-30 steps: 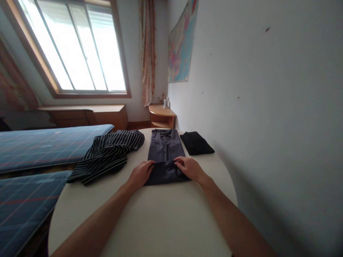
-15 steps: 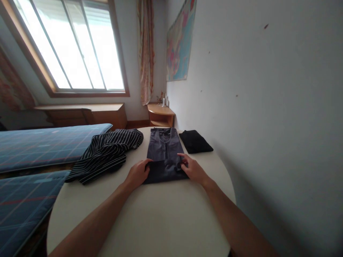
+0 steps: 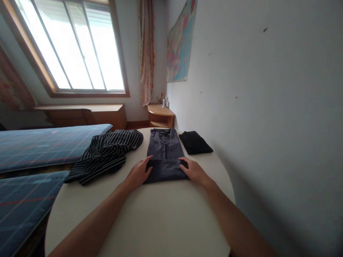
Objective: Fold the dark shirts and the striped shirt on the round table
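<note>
A dark grey-purple shirt (image 3: pixel 165 150) with a buttoned neckline lies in front of me, its lower part folded up over itself into a band. My left hand (image 3: pixel 139 172) rests at the band's left edge, thumb and forefinger apart. At the right edge, my right hand (image 3: pixel 194 170) touches the cloth with its fingers likewise apart. Neither hand shows cloth pinched in it. A black folded garment (image 3: pixel 195 142) lies just beyond my right hand. To the left is a rumpled black garment with white stripes (image 3: pixel 107 151).
Everything lies on a round white table (image 3: pixel 160 214). Two blue plaid padded surfaces (image 3: pixel 53 144) stand along its left side, and a white wall (image 3: pixel 268 125) runs close on the right. Behind are a corner shelf (image 3: pixel 161 111) and a wooden desk (image 3: pixel 107 112).
The folded band now lies flatter and smoother, its bunched right part straightened. Both hands have loosened from a pinch on its upper edge, fingers spreading at the sides.
</note>
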`<state>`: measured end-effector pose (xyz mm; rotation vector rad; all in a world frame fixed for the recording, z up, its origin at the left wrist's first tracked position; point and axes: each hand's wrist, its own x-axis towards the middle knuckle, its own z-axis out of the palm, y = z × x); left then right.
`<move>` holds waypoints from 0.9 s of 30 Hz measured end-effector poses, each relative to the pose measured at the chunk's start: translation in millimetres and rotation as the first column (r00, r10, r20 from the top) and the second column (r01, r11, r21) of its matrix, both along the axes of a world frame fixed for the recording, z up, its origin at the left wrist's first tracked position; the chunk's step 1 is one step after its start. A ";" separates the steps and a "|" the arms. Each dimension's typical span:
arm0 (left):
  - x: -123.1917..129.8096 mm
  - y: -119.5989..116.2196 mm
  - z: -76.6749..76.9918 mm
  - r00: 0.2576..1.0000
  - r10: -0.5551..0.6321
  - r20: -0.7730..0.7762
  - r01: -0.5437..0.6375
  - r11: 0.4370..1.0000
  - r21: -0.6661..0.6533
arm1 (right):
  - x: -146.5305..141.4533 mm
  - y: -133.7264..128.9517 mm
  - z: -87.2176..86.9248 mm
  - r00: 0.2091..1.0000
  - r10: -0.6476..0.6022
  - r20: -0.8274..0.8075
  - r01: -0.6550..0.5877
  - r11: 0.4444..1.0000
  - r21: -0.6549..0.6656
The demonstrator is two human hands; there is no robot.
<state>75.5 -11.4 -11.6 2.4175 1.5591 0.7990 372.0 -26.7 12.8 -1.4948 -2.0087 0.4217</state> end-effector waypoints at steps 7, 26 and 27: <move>-2.2 -9.4 20.1 0.996 -0.037 -0.082 0.033 0.998 -0.052 | 4.6 -8.2 11.9 0.999 0.050 0.017 -0.048 0.995 -0.082; -7.2 -30.2 37.5 0.963 -0.135 -0.232 0.106 0.985 -0.135 | -5.0 -18.2 15.4 0.986 0.148 0.080 -0.137 0.983 -0.123; -8.4 -30.5 38.0 0.963 -0.132 -0.234 0.097 0.983 -0.156 | -3.8 -18.5 16.1 0.983 0.170 0.074 -0.159 0.978 -0.133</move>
